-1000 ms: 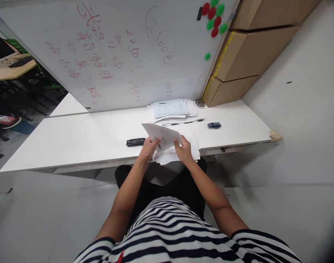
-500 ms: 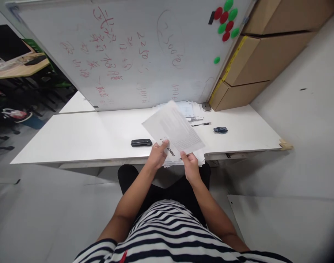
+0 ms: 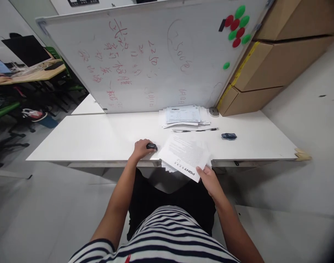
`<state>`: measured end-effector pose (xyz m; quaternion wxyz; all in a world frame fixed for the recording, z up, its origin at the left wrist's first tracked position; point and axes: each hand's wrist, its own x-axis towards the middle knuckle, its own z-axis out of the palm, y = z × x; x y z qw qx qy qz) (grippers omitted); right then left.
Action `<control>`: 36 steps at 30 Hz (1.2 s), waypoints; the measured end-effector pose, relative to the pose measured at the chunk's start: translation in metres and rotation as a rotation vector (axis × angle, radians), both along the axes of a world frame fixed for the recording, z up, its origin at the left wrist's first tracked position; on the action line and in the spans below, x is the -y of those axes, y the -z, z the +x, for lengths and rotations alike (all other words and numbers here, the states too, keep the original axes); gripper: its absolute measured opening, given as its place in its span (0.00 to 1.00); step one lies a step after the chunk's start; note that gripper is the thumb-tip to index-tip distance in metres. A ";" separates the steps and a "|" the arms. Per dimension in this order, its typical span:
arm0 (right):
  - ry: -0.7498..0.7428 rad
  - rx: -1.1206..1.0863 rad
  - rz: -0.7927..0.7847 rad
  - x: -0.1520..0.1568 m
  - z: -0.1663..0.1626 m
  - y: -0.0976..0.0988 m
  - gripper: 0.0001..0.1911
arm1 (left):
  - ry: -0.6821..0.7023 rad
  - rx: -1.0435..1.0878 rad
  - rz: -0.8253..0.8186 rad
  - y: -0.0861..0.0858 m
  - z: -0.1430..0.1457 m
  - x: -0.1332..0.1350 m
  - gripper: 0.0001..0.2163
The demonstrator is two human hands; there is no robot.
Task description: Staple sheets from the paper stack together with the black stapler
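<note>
My left hand (image 3: 141,149) is closed around the black stapler (image 3: 152,146) on the desk, and only the stapler's right end shows past the fingers. Between thumb and fingers, my right hand (image 3: 209,179) pinches the lower right corner of a printed paper sheet (image 3: 185,155) with "PONY" on it. I cannot tell whether it is one sheet or a few together. The sheet lies tilted over more loose papers (image 3: 167,167) at the desk's front edge, which are mostly hidden.
Behind is a stack of printed sheets (image 3: 183,115) below the whiteboard (image 3: 156,54). A pen (image 3: 208,129), a small dark blue packet (image 3: 228,136) and a grey mouse-like object (image 3: 213,111) lie on the white desk (image 3: 101,135). Cardboard boxes (image 3: 254,69) stand at right.
My left hand has let go of the paper and moved left onto the stapler. The paper, still in my right hand, is lower. The head view has shifted slightly.
</note>
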<state>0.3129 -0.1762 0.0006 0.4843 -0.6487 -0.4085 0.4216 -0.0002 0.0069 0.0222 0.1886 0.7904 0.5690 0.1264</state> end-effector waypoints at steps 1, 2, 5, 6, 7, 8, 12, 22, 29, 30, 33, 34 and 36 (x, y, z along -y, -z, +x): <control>-0.047 -0.027 -0.043 -0.001 -0.004 -0.002 0.21 | 0.022 0.022 -0.008 0.000 -0.002 -0.001 0.15; -0.092 -0.055 -0.085 -0.002 -0.010 -0.004 0.21 | 0.036 0.049 -0.021 -0.001 -0.004 -0.001 0.15; -0.161 -0.120 -0.152 -0.004 -0.027 -0.005 0.20 | 0.054 0.141 -0.087 -0.007 -0.009 0.000 0.15; -0.172 -0.138 -0.160 -0.005 -0.033 -0.004 0.20 | 0.054 0.165 -0.110 -0.009 -0.010 0.000 0.16; -0.179 -0.155 -0.166 -0.005 -0.037 -0.003 0.19 | 0.052 0.183 -0.131 -0.010 -0.011 0.001 0.16; -0.184 -0.170 -0.172 -0.005 -0.042 -0.001 0.19 | 0.049 0.196 -0.148 -0.012 -0.012 0.001 0.17; -0.204 -0.208 -0.167 -0.005 -0.054 0.007 0.18 | 0.058 0.192 -0.182 -0.014 -0.011 0.004 0.17; -0.228 -0.157 -0.152 -0.001 -0.063 0.013 0.20 | -0.014 0.405 -0.333 -0.036 -0.006 -0.020 0.20; -0.152 0.078 -0.050 0.001 -0.066 -0.007 0.21 | -0.098 0.056 0.123 0.007 0.050 -0.019 0.26; -0.154 0.116 -0.049 0.001 -0.067 -0.009 0.20 | -0.093 0.022 0.157 0.012 0.053 -0.016 0.27; -0.158 0.183 -0.043 0.000 -0.069 -0.009 0.19 | -0.070 -0.020 0.199 0.019 0.055 -0.013 0.28; -0.156 0.192 -0.044 0.000 -0.070 -0.008 0.18 | -0.055 -0.017 0.190 0.019 0.054 -0.014 0.28; -0.152 0.198 -0.049 0.000 -0.071 -0.007 0.17 | -0.031 -0.019 0.171 0.019 0.053 -0.016 0.28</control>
